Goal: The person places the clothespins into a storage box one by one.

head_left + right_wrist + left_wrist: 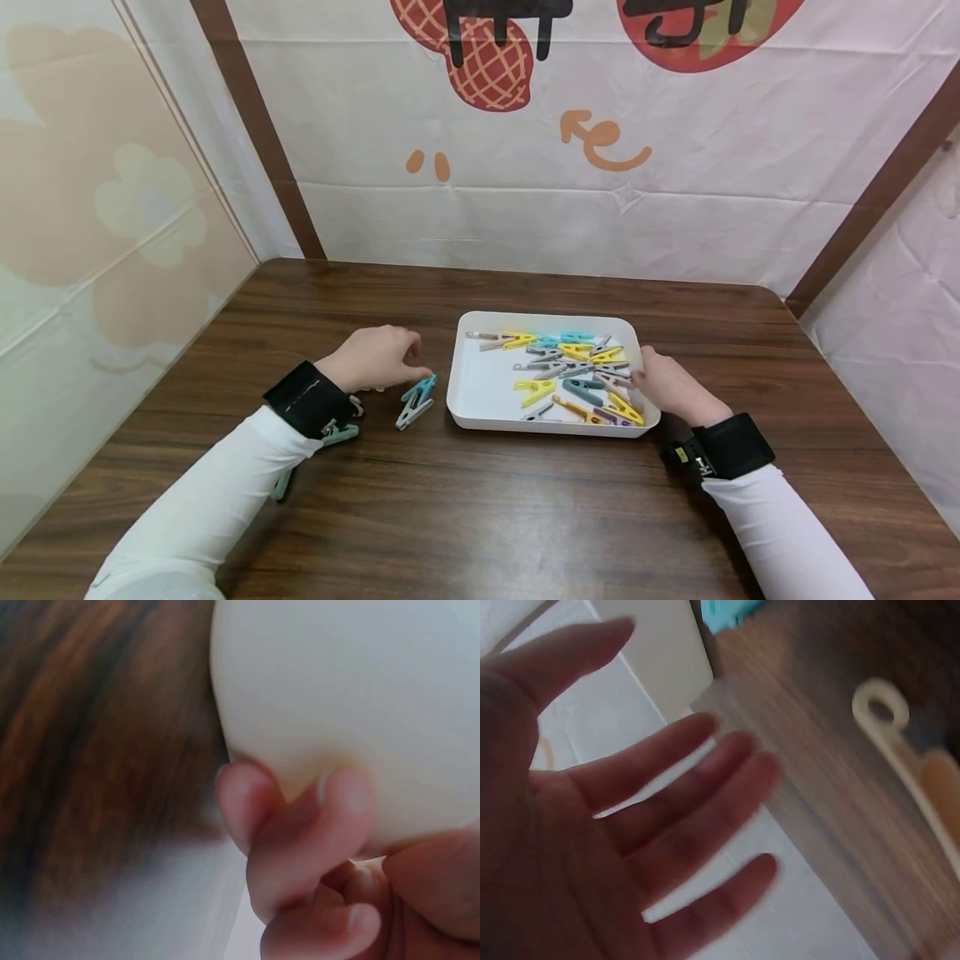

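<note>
My left hand hovers over the table, its palm bare and fingers relaxed and spread in the left wrist view. Just by its fingertips lies a pair of clothespins, one blue and one grey; whether they are joined I cannot tell. A beige clothespin is partly hidden beneath that hand, and green clothespins lie under the wrist and forearm. My right hand grips the right rim of a white tray, fingers curled against its outer wall. Yellow, grey, blue and orange clothespins fill the tray's right part.
The brown wooden table stretches around the tray. A printed cloth hangs behind its far edge, with more cloth at both sides. Black bands circle both wrists.
</note>
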A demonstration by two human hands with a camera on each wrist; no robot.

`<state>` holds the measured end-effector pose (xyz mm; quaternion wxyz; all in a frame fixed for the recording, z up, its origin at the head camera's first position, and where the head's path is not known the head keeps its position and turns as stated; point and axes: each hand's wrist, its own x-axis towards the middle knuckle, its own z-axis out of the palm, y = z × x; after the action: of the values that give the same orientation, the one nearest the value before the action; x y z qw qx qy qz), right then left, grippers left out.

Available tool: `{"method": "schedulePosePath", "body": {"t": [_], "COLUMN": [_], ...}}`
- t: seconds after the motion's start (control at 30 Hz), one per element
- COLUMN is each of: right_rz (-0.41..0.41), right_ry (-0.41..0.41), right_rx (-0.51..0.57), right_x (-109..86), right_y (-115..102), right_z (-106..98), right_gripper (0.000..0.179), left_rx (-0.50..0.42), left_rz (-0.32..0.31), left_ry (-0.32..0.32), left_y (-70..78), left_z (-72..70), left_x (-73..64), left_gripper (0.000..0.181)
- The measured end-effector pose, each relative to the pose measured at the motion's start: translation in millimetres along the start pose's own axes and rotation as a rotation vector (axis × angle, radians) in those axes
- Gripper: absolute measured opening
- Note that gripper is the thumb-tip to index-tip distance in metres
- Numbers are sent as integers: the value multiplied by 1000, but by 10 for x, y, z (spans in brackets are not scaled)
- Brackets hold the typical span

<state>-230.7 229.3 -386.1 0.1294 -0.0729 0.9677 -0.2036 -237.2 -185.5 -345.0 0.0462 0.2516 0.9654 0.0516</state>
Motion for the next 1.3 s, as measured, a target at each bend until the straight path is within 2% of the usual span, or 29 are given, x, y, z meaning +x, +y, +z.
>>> {"method": "schedulePosePath", "body": {"t": [0.17,0.43,0.7,1.03,1.17,1.3], "right_rz": [-3,-7,-16,-10,-11,-13], "right_ry": [1,3,13,18,16,20], "right_rx": [-3,1,-8,-2,3,0], "right_x": [-4,4,-4,-1,5,9], "right_y": [-2,7,-3,4,17,24], "right_z": [5,9,3,4,11,16], "right_gripper": [44,44,43,42,42,42], "left_rx": [-24,-42,-49,-135,-142,-178], "left_rz": [-18,-33,-30,-31,-23,-15], "left_ry": [-118,-167,-170,-180,-154,-95], "left_y": [76,78,122,115,103,88], "left_z": [39,169,192,196,180,162], "left_x": [-42,8,17,28,24,32], "left_gripper": [31,24,19,16,16,15]}}
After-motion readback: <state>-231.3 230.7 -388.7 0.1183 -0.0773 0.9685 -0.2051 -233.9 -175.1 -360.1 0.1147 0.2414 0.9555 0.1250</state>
